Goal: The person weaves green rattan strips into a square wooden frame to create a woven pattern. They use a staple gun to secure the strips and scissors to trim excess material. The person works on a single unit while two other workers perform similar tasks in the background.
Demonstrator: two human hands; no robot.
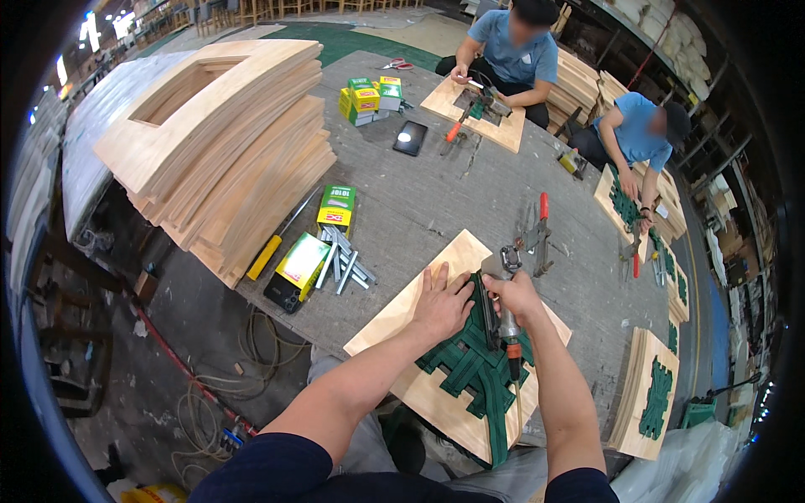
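A curved pale plywood panel point(459, 251) lies before me at the table's near edge, with woven dark green webbing straps point(461, 362) over its middle. My left hand point(442, 303) presses on the panel's upper left part, fingers spread, fingertips at the edge of the webbing. My right hand point(518, 298) is wrapped round a pneumatic staple gun point(508, 325) and holds it over the webbing. The gun's long black magazine lies alongside my left fingertips. An air hose point(519, 402) runs from its orange-and-black fitting toward me. The gun's nose against the panel is hard to make out.
Left stands a tall stack of plywood panels point(251, 134). Near it lie staple strips point(340, 267), staple boxes point(337, 206), a yellow-handled screwdriver point(265, 256) and a dark phone point(283, 293). Red-handled tools point(542, 226) lie beyond my right hand. Two people in blue shirts work across the grey table point(394, 205).
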